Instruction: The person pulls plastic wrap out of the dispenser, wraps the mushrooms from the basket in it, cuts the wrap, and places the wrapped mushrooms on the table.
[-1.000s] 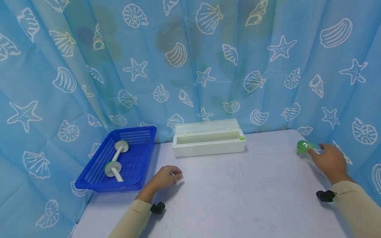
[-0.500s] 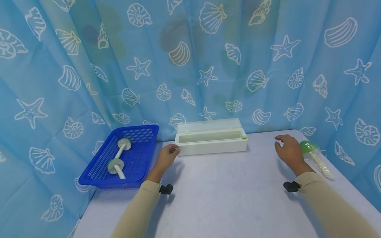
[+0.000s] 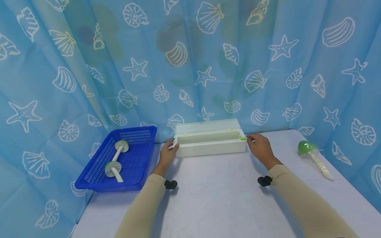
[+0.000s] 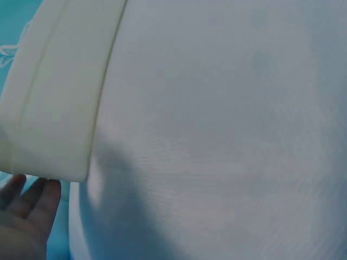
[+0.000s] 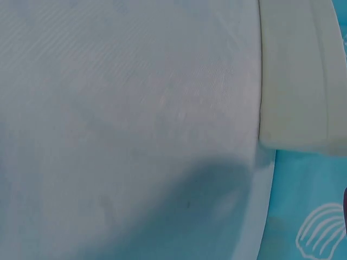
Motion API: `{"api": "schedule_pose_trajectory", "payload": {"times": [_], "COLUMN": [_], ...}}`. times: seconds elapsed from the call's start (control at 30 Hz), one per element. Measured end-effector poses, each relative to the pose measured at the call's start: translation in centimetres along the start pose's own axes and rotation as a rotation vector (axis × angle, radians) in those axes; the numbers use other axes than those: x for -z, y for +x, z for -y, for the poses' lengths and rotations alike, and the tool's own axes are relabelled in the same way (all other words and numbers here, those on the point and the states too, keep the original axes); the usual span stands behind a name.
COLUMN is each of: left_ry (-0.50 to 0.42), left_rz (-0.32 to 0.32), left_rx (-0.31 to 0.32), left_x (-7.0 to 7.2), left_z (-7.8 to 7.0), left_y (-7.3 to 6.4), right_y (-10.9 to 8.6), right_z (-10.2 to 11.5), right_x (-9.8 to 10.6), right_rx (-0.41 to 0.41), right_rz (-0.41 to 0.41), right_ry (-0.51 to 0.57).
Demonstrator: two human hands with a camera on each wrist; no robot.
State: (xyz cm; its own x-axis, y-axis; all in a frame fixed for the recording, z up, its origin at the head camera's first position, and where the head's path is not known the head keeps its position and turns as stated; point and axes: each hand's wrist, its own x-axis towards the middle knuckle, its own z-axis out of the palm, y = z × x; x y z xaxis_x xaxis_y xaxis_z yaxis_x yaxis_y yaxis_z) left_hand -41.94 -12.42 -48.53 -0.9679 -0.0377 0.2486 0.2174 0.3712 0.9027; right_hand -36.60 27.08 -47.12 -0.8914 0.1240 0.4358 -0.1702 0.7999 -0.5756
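Note:
A long white box (image 3: 210,148) stands at the back of the table, its translucent lid (image 3: 207,126) raised at the rear and a green tab (image 3: 242,138) at its right front corner. My left hand (image 3: 167,154) is at the box's left end; in the left wrist view the fingers (image 4: 44,206) reach its end face, mostly straight. At the other end my right hand (image 3: 262,147) has its fingertips beside the corner with the tab, loosely bent. Whether they touch it I cannot tell. The right wrist view shows the box's end (image 5: 298,81) but hardly any hand.
A blue basket (image 3: 140,165) at the left holds two mushroom-shaped things (image 3: 113,169) with white stems. A green-capped mushroom-shaped thing (image 3: 308,148) in clear plastic lies at the right. A shell-patterned curtain (image 3: 205,49) hangs behind the table (image 3: 217,195).
My right hand has let go of the green-capped thing on the right and moved left to the box's right end. My left hand has moved forward to the box's left end.

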Motion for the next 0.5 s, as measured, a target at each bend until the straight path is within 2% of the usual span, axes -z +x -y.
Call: {"api": "schedule_pose_trajectory", "payload": {"times": [0.07,0.17,0.3,0.5], "left_ry": [-0.036,-0.095,-0.181,-0.206], "left_rz": [0.033,0.043,0.030,-0.007], "left_rx": [0.020,0.034,0.021,0.035], "left_x": [-0.1,-0.1,-0.1,-0.4], "left_z": [0.5,1.1,1.8,2.3], "left_y": [0.1,0.1,0.2,0.4], "right_y": [0.3,0.4,0.4,0.3], "right_z": [0.3,0.8,1.2,1.8], "right_x": [-0.5,-1.0,-1.7,-3.0], "right_rx": [0.020,0.024,0.045,0.133], "right_rz": [0.016,0.036,0.018,-0.019], "right_ry": [-0.008,-0.028,-0.057,-0.070]}}
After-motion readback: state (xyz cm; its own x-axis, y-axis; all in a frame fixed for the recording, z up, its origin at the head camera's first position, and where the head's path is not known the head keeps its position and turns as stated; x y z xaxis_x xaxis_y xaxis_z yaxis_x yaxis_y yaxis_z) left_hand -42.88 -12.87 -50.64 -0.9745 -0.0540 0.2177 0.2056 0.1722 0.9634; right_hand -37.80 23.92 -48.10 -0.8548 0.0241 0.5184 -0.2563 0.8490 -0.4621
